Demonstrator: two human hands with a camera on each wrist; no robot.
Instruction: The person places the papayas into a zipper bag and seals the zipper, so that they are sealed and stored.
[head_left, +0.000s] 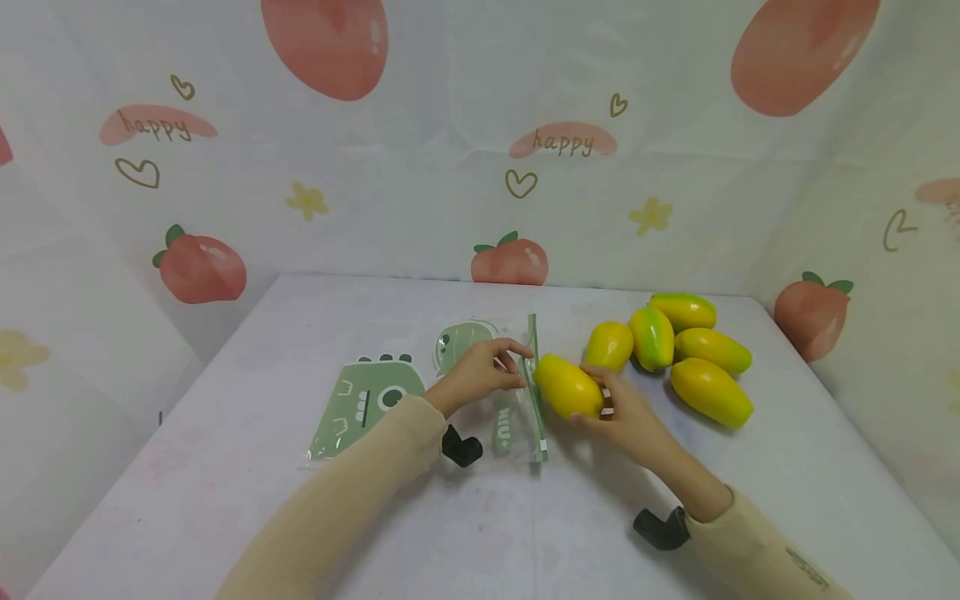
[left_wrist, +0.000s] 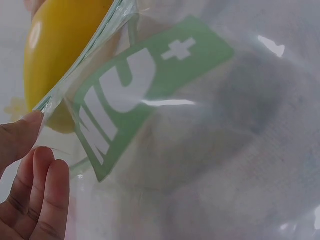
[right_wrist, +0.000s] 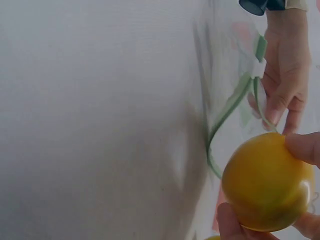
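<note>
My right hand [head_left: 626,421] grips a glossy yellow, papaya-like fruit [head_left: 567,387], its tip at the mouth of a clear zip bag [head_left: 517,417]. The bag lies on the table with a green zip edge and a green printed patch. My left hand [head_left: 480,373] pinches the bag's rim between thumb and finger. In the left wrist view, the fruit [left_wrist: 55,55] shows beyond the zip edge [left_wrist: 82,57]. From the right wrist, the bag's mouth [right_wrist: 227,112] looks parted, with the fruit [right_wrist: 267,182] just in front of it.
Several more yellow-green fruits [head_left: 711,393] lie grouped at the right rear of the white table [head_left: 480,525]. Left of the zip edge, the bag carries a green cartoon monster print [head_left: 375,404]. A patterned cloth [head_left: 420,192] hangs behind the table.
</note>
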